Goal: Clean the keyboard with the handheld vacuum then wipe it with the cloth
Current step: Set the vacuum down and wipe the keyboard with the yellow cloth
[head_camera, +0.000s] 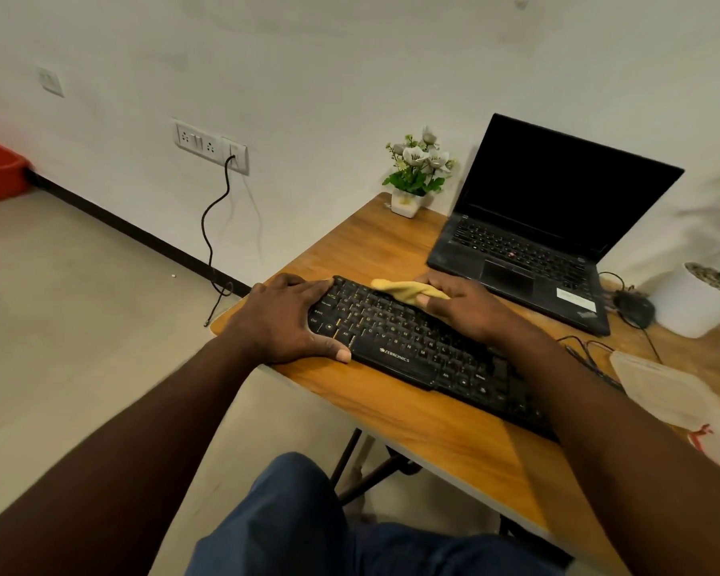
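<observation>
A black keyboard [404, 338] lies slantwise on the wooden table [425, 426]. My left hand [287, 318] grips its left end, with the thumb on the front edge and the fingers over the back edge. My right hand [462, 305] holds a yellow cloth [404, 289] pressed onto the upper key rows near the keyboard's middle. The cloth sticks out to the left from under my fingers. My right forearm covers the keyboard's right part. No handheld vacuum is in view.
An open black laptop [533, 239] stands behind the keyboard, with a small flower pot [412, 180] at its left. A mouse [634, 307] with cables, a white planter [699, 301] and a pale plastic bag [666, 392] lie at the right. The table's left edge is close to my left hand.
</observation>
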Action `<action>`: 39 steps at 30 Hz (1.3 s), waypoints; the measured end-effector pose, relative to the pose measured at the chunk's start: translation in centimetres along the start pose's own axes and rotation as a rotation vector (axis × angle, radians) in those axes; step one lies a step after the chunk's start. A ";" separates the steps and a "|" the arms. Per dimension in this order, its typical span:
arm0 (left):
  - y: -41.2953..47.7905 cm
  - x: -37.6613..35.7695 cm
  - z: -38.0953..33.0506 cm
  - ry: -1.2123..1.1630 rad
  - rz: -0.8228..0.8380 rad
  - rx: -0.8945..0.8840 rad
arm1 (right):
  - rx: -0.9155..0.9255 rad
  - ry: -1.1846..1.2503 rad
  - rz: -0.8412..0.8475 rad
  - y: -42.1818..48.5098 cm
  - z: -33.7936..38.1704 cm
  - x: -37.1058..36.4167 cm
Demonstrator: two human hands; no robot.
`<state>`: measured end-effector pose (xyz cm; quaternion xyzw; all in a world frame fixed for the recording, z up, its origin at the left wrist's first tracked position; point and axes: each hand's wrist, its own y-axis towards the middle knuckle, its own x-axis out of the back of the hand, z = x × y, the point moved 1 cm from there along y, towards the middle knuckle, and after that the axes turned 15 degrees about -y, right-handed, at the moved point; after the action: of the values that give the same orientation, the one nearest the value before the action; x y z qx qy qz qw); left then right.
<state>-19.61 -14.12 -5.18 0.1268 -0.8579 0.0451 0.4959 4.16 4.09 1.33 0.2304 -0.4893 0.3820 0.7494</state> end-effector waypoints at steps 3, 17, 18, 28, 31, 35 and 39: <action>-0.2 -0.1 -0.2 -0.005 -0.003 0.009 | -0.070 -0.041 0.021 -3.4 -4.1 2.2; -2.0 -5.9 -13.2 0.144 -0.101 -0.300 | -0.043 0.019 -0.088 -3.9 -2.6 0.9; -1.9 -6.4 -13.9 0.156 -0.105 -0.311 | -0.030 0.009 -0.100 -3.2 -1.9 0.3; -1.6 -7.2 -13.5 0.153 -0.191 -0.343 | -0.100 -0.087 -0.019 -9.4 -7.8 4.3; -1.5 -7.1 -13.2 0.144 -0.181 -0.314 | -0.192 -0.033 -0.063 -12.2 -11.2 6.0; -1.6 -7.1 -13.3 0.129 -0.177 -0.300 | -0.238 0.038 -0.100 -13.1 -12.4 6.2; -1.7 -7.2 -13.9 0.151 -0.200 -0.308 | -0.209 0.052 -0.093 -11.2 -10.2 4.6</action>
<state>-4.07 -11.73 -4.47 0.1303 -0.7982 -0.1269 0.5742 19.79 6.27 1.59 0.1636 -0.4955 0.2996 0.7987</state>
